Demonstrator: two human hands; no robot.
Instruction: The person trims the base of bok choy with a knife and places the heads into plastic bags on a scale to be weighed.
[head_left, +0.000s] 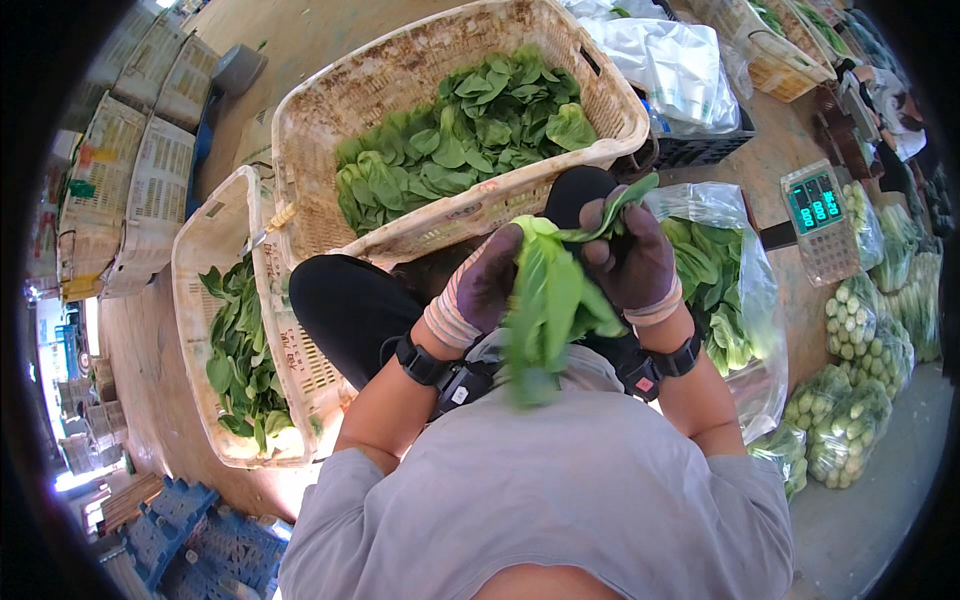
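Observation:
My gloved left hand (487, 281) grips a head of bok choy (551, 292) by its pale base, its leaves hanging towards my body and partly blurred. To its right, my gloved right hand (637, 259) pinches a single bok choy leaf (619, 206); its stalk reaches towards the head's base, and I cannot tell whether it is still attached. Ahead of my knees stands a large plastic crate (450, 221), tilted, with many bok choy heads (465, 142) inside. Beside my right arm, a clear plastic bag (761, 300) holds more bok choy (705, 262).
At my left, a smaller crate (184, 277) contains loose leaves (247, 360). A wooden-handled knife (280, 219) rests at the crates' corner. Rightward are a digital scale (825, 225) and bagged green vegetables (847, 435). A person (892, 112) is at far right; blue pallets (202, 540) lie lower left.

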